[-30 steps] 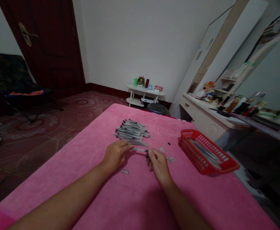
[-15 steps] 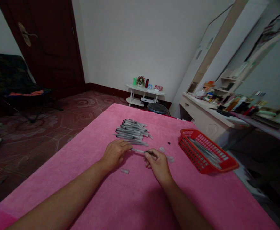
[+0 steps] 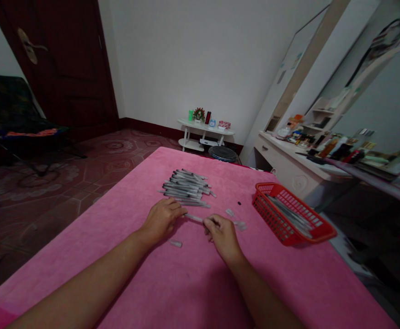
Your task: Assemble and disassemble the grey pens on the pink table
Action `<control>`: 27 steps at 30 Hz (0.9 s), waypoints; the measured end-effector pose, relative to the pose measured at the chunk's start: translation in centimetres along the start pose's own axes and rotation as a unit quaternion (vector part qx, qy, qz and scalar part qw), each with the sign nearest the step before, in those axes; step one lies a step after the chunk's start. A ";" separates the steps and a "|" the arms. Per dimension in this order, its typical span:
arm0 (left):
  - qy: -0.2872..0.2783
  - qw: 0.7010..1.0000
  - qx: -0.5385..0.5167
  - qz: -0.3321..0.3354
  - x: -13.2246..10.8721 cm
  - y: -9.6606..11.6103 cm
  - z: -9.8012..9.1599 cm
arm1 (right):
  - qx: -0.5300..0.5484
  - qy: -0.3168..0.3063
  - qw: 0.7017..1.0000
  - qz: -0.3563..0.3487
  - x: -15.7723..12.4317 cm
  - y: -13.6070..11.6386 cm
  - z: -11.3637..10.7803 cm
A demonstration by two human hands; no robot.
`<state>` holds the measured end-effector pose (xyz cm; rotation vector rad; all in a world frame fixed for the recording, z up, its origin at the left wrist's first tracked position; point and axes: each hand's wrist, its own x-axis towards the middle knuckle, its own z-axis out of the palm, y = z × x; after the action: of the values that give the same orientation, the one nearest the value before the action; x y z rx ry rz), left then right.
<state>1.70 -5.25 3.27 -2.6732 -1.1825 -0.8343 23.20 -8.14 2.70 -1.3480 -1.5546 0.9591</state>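
Both of my hands hold one clear pen (image 3: 194, 218) between them, low over the pink table (image 3: 200, 283). My left hand (image 3: 162, 218) pinches its left end. My right hand (image 3: 221, 234) is closed around its right end. Just beyond my hands lies a pile of several similar pens (image 3: 185, 188). Loose clear caps lie around: one cap (image 3: 176, 243) below my left hand, one small cap (image 3: 230, 212) farther right, another cap (image 3: 240, 224) by my right hand. A small black bit (image 3: 238, 203) sits past them.
A red plastic basket (image 3: 310, 235) with several pens in it stands at the table's right edge. A cluttered white dresser (image 3: 289, 162) is beyond it, a small white shelf (image 3: 205, 135) by the far wall, a dark chair (image 3: 18, 132) and door (image 3: 66, 64) at left.
My right hand has slid left along the pen toward my left hand and closed more tightly over its end. The view has shifted slightly.
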 end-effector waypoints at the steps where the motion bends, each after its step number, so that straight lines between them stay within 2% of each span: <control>1: -0.001 1.000 -0.002 0.001 0.0 0.0 0.0 | -0.002 0.006 1.000 -0.006 0.0 0.1 0.0; 4: 0.000 1.000 -0.009 -0.004 0.1 0.0 -0.2 | 0.009 0.021 1.000 -0.011 0.1 0.3 0.1; 10: -0.013 1.000 -0.015 0.006 0.1 0.1 -0.4 | -0.022 0.003 1.000 -0.018 0.1 0.6 -0.1; 15: -0.015 1.000 -0.018 -0.002 0.2 0.0 -0.3 | 0.016 0.021 1.000 -0.001 0.1 0.6 -0.1; 19: -0.021 1.000 -0.020 0.002 0.2 -0.1 -0.2 | -0.016 0.004 1.000 -0.001 0.1 0.5 -0.2; 23: -0.022 0.999 -0.022 -0.002 0.1 -0.1 -0.1 | -0.013 0.017 1.000 -0.001 0.1 0.4 -0.3; 27: -0.031 0.999 -0.022 -0.006 0.1 0.1 -0.3 | -0.049 0.017 0.998 -0.034 0.1 0.4 -0.5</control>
<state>1.67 -5.30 3.59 -2.7487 -1.2100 -0.7928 23.79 -7.99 2.51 -1.3635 -1.6290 0.8231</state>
